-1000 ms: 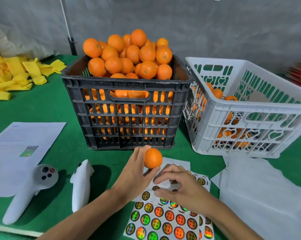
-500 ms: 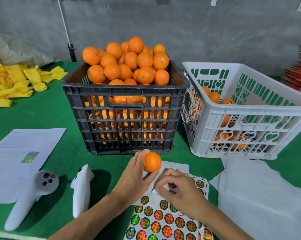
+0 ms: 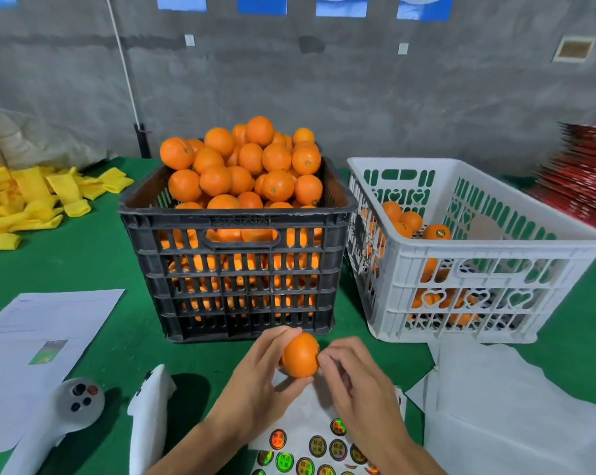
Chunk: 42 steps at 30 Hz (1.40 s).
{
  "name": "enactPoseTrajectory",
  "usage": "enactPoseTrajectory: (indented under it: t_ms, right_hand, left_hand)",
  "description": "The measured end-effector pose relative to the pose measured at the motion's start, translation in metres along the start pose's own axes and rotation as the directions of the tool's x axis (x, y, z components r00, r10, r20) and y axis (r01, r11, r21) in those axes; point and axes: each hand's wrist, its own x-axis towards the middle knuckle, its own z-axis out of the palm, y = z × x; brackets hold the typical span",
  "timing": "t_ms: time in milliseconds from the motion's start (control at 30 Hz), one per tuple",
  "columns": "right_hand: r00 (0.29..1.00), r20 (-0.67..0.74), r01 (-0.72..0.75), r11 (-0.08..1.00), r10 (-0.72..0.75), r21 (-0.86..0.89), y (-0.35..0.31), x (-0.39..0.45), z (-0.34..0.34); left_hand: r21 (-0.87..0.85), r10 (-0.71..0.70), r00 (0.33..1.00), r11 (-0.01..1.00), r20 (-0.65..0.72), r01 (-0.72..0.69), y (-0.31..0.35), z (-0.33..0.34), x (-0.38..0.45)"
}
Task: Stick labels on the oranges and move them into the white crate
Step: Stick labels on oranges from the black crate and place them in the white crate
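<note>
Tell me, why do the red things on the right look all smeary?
In the head view, the red stack sits at the wide-angle frame's edge, smeared by blur; the orange between the left hand and right hand stays fairly sharp.

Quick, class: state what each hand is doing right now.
Left hand: holding the orange.
Right hand: fingertips pinched against the orange; any label hidden.

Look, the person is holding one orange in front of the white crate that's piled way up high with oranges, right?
Not quite. The head view shows the left hand holding the orange in front of the black crate, and that one is heaped high. The white crate to its right holds only a few oranges.
</note>
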Motion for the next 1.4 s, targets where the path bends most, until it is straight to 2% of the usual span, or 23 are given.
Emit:
enactPoseTrajectory:
  t_ms: [67,167,267,400,500,533,567,600,633,667,733,767,867,933,967,1000,1067,1133,1167,1200,1267,1333,1400]
  right_hand:
    - [1.0,0.029,0.009,1.0,-0.008,-0.016,-0.006,0.0,-0.002]
    - [0.999,0.034,-0.035,0.997,0.038,-0.075,-0.026,0.004,0.001]
    - [0.983,-0.18,-0.068,0.99,0.045,-0.122,-0.043,0.034,-0.015]
    - [0.898,-0.417,0.023,0.961,-0.14,-0.275,-0.045,0.099,-0.067]
    - [0.813,-0.51,0.016,0.886,-0.281,-0.463,-0.027,0.144,-0.1]
    - [0.801,-0.522,-0.005,0.868,-0.293,-0.496,-0.019,0.155,-0.108]
    - [0.8,-0.525,-0.024,0.86,-0.29,-0.51,-0.012,0.162,-0.112]
    - [0.806,-0.524,-0.038,0.859,-0.277,-0.511,-0.007,0.167,-0.115]
    - [0.805,-0.523,-0.032,0.859,-0.282,-0.512,-0.004,0.169,-0.115]
    - [0.802,-0.515,-0.006,0.86,-0.301,-0.511,-0.005,0.168,-0.114]
    - [0.813,-0.491,0.066,0.887,-0.313,-0.457,-0.01,0.161,-0.108]
    - [0.822,-0.48,0.09,0.901,-0.307,-0.424,-0.013,0.157,-0.103]
    - [0.848,-0.451,0.124,0.931,-0.28,-0.344,-0.02,0.14,-0.09]
    - [0.867,-0.417,0.136,0.935,-0.273,-0.328,-0.018,0.131,-0.084]
    - [0.871,-0.409,0.14,0.936,-0.271,-0.322,-0.016,0.128,-0.083]
    - [0.876,-0.402,0.144,0.939,-0.268,-0.314,-0.014,0.125,-0.083]
    - [0.885,-0.388,0.146,0.945,-0.257,-0.291,-0.012,0.121,-0.083]
    - [0.892,-0.383,0.147,0.954,-0.242,-0.26,-0.014,0.121,-0.08]
    - [0.895,-0.383,0.147,0.961,-0.23,-0.235,-0.016,0.12,-0.079]
    - [0.901,-0.377,0.147,0.969,-0.215,-0.201,-0.02,0.121,-0.078]
    - [0.917,-0.355,0.148,0.982,-0.182,-0.121,-0.032,0.122,-0.075]
    - [0.935,-0.318,0.158,0.987,-0.156,-0.02,-0.046,0.122,-0.071]
    - [0.943,-0.299,0.179,0.981,-0.148,0.078,-0.057,0.119,-0.065]
  left_hand:
    - [-0.024,0.002,0.999,1.0,-0.033,-0.003,0.001,-0.007,0.001]
    - [0.048,0.136,0.983,0.99,-0.124,-0.131,0.013,-0.015,0.016]
    - [0.163,0.276,0.943,0.955,-0.184,-0.248,0.038,-0.029,0.057]
    - [0.298,0.418,0.893,0.885,-0.168,-0.358,0.09,-0.055,0.127]
    - [0.31,0.411,0.894,0.886,-0.177,-0.346,0.102,-0.082,0.182]
    - [0.349,0.367,0.909,0.893,-0.199,-0.284,0.098,-0.095,0.199]
    - [0.377,0.26,0.946,0.91,-0.196,-0.172,0.091,-0.109,0.215]
    - [0.375,0.087,0.986,0.927,-0.139,-0.029,0.081,-0.122,0.231]
    - [0.356,-0.121,0.993,0.927,-0.01,0.117,0.07,-0.133,0.244]
    - [0.347,-0.303,0.938,0.909,0.169,0.231,0.062,-0.141,0.253]
    - [0.399,-0.479,0.768,0.861,0.425,0.316,0.053,-0.146,0.266]
    - [0.449,-0.523,0.705,0.836,0.479,0.315,0.051,-0.146,0.272]
    - [0.596,-0.605,0.578,0.767,0.548,0.238,0.054,-0.142,0.284]
    - [0.615,-0.622,0.547,0.755,0.56,0.228,0.056,-0.141,0.29]
    - [0.603,-0.61,0.565,0.763,0.556,0.23,0.057,-0.14,0.29]
    - [0.572,-0.584,0.607,0.783,0.54,0.244,0.056,-0.14,0.287]
    - [0.418,-0.497,0.751,0.85,0.433,0.321,0.055,-0.141,0.276]
    - [0.13,-0.35,0.909,0.936,0.225,0.328,0.057,-0.142,0.26]
    - [0.047,-0.261,0.963,0.965,0.063,0.258,0.06,-0.141,0.251]
    - [0.014,-0.171,0.98,0.985,-0.098,0.173,0.065,-0.141,0.242]
    - [-0.096,-0.045,0.944,0.995,-0.326,0.014,0.08,-0.141,0.216]
    - [-0.16,0.02,0.916,0.983,-0.401,-0.091,0.093,-0.138,0.182]
    - [-0.104,0.057,0.917,0.989,-0.395,-0.106,0.094,-0.127,0.149]
